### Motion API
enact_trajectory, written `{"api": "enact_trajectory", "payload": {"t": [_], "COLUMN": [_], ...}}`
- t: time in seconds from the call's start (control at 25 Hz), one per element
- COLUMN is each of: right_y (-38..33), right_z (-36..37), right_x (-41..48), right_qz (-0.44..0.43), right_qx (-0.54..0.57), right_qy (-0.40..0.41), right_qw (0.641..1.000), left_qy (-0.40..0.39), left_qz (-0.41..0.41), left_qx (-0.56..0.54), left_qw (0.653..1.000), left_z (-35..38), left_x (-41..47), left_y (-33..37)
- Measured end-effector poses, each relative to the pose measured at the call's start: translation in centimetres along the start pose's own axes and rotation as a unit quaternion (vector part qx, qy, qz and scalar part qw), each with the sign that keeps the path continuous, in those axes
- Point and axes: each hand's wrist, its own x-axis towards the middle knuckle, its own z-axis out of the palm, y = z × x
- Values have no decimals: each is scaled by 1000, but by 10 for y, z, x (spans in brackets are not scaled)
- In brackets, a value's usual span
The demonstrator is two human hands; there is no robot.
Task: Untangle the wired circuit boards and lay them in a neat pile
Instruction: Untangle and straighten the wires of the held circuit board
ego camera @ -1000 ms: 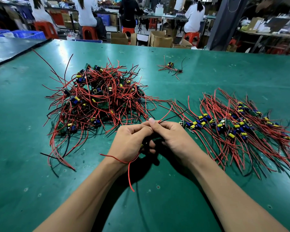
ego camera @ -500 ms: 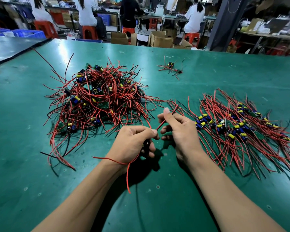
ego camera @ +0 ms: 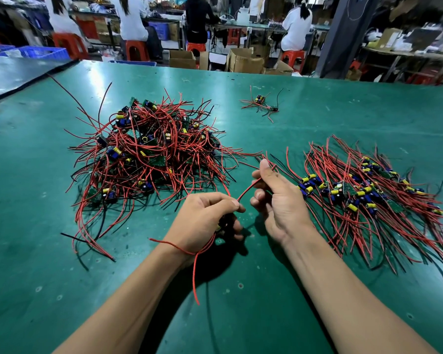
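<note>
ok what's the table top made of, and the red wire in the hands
The table top looks like a green rubbery or vinyl mat, semi-gloss, going by the soft glare and scuffs. The red wire is probably plastic-insulated, smooth and flexible: it curves between the left hand and right hand.

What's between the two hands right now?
Head view: one red wire spans the gap, pinched by the left hand at its lower end and held by the right hand higher up.
</note>
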Motion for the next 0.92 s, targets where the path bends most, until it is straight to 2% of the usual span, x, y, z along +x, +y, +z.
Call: {"api": "enact_trajectory", "payload": {"t": [0.16, 0.28, 0.4, 0.48, 0.56, 0.76, 0.92], "right_y": [1, 3, 10, 18, 23, 11, 4], "right_z": [2, 1, 3, 8, 11, 3, -5], "right_x": [-3, -3, -11, -19, -21, -14, -1], "right_qz": [35, 23, 50, 71, 56, 53, 16], "right_qx": [19, -15, -92, -158, -209, -246, -300], "right_qy": [-40, -46, -90, -145, -165, -176, -114], "right_qw": [998, 999, 990, 974, 962, 952, 947], "left_qy": [-18, 20, 55, 49, 46, 35, 31], "left_qz": [7, 30, 48, 49, 53, 25, 13], "left_qx": [-33, -20, -17, -28, -25, -42, -24], "left_qw": [999, 999, 997, 997, 997, 998, 999], "left_z": [3, 3, 2, 2, 1, 0, -5], "left_x": [-3, -1, 3, 3, 2, 1, -1], "left_y": [-2, -4, -7, -6, -5, -5, -4]}}
